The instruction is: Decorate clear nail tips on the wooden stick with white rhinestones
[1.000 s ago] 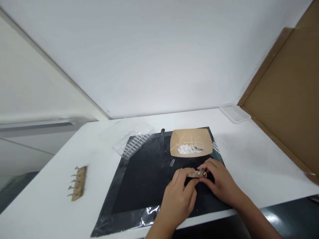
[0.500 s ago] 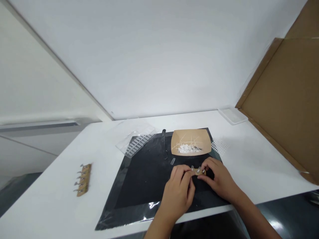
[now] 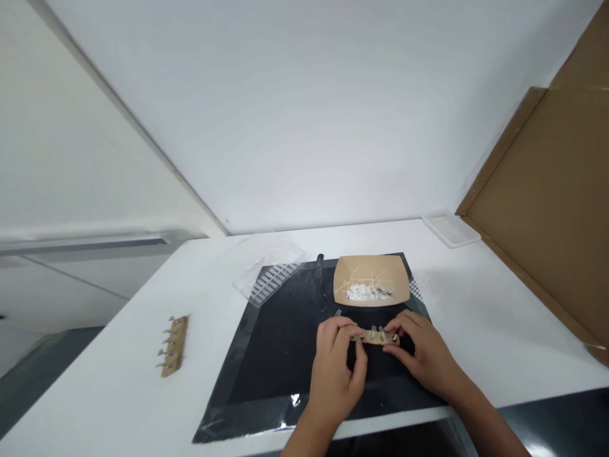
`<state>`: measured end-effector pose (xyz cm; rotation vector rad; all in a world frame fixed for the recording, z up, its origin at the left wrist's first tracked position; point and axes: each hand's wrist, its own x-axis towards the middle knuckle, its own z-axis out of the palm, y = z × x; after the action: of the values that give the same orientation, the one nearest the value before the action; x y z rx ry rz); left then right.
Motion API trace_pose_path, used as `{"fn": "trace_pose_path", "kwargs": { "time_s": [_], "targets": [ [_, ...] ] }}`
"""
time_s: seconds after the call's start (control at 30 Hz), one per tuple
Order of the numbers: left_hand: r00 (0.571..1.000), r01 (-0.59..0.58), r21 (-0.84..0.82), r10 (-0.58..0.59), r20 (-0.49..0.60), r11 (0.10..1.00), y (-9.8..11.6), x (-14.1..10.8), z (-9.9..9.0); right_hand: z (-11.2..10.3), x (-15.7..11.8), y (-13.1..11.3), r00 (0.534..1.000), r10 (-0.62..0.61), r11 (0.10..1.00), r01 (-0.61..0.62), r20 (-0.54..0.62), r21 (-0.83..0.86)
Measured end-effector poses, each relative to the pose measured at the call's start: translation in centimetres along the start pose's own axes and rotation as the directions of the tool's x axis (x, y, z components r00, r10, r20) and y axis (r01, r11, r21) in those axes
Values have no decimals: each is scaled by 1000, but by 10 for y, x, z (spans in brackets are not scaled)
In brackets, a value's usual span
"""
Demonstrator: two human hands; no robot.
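Note:
A short tan strip [image 3: 368,337] with small metal posts lies across the black mat between my hands. Two clear nail tips [image 3: 374,332] stand up from its middle. My left hand [image 3: 337,352] pinches the strip's left end between thumb and fingers. My right hand [image 3: 419,346] has its thumb and fingertips closed on the right end, close beside the nail tips. Another clear nail tip [image 3: 337,313] rests on the mat just above my left fingers, partly hidden by them.
A brown paper tray [image 3: 349,270] holds white bits behind my hands. Left of it lie a curved black tool [image 3: 319,282] and a clear plastic case [image 3: 273,284] of nail tips. A similar tan strip [image 3: 175,349] with metal clips sits far left. A clear tray [image 3: 451,230] stands back right.
My left fingers have shifted left along the strip, uncovering more of it and its posts. The nail tips show more upright. The whole view has moved slightly.

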<state>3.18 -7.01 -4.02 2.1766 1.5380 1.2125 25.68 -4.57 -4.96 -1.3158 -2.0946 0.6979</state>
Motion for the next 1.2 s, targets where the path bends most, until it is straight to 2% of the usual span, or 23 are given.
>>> {"fn": "trace_pose_path", "kwargs": {
  "time_s": [0.13, 0.23, 0.3, 0.43, 0.57, 0.7, 0.9, 1.0, 1.07, 1.2],
  "targets": [
    [996, 92, 204, -91, -11, 975, -31, 14, -26, -1, 1, -2, 1000, 26, 999, -26, 2, 18],
    [982, 132, 328, -167, 82, 936, -58, 30, -47, -1, 2, -2, 999, 34, 999, -34, 26, 26],
    [960, 146, 401, -227, 162, 904, -69, 40, -53, -1, 3, -2, 998, 43, 999, -45, 43, 28],
    [924, 175, 441, -301, 235, 880, -71, 53, -50, -1, 4, 1, 996, 52, 998, -55, 70, 40],
    [944, 184, 364, -268, 194, 913, -67, 54, -44, -1, 5, 0, 994, 63, 997, -67, 84, 39],
    [947, 131, 280, -204, 250, 951, -69, 46, -38, 0, 5, 1, 992, 71, 997, -74, 101, 27],
    [945, 125, 204, -179, 273, 971, -71, 43, -30, 3, 6, 7, 995, 41, 999, -44, 89, 22],
    [955, 152, 191, -194, 226, 970, -70, 46, -39, 3, 5, 5, 997, 35, 999, -36, 74, 16],
    [971, 169, 173, -194, 141, 970, -69, 49, -50, 1, 3, 2, 999, 12, 1000, -12, 47, 8],
    [995, 87, 65, -83, -54, 994, -60, 68, -68, -7, 0, -9, 988, -128, 992, 126, -85, -30]
  ]
}}
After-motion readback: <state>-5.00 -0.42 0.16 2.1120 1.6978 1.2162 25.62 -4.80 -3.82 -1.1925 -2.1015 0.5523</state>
